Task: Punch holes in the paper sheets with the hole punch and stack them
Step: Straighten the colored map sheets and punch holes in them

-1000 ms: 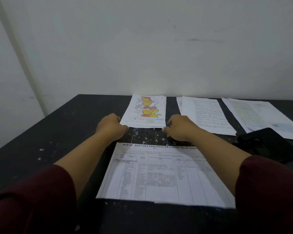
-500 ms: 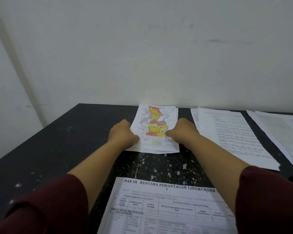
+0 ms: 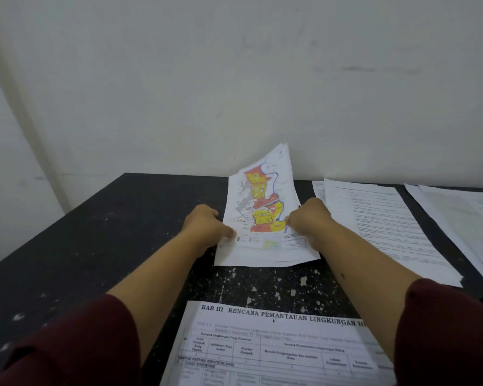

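Both hands grip the map sheets [image 3: 265, 215] at the black table's [image 3: 101, 235] twelve o'clock edge: left hand [image 3: 207, 227] at nine o'clock, right hand [image 3: 307, 218] at three. The stack's far end, flat half a second ago, now tilts up toward the wall [image 3: 234, 79].

Table sheet [image 3: 276, 346] cut off by bottom edge, heading clipped behind right forearm [image 3: 374, 274]. Rightmost paper pile [image 3: 463, 218] cut by right edge. Body text on middle sheets [image 3: 379, 218] too small to read. Fingertips of both hands hidden under map stack [image 3: 262, 213].
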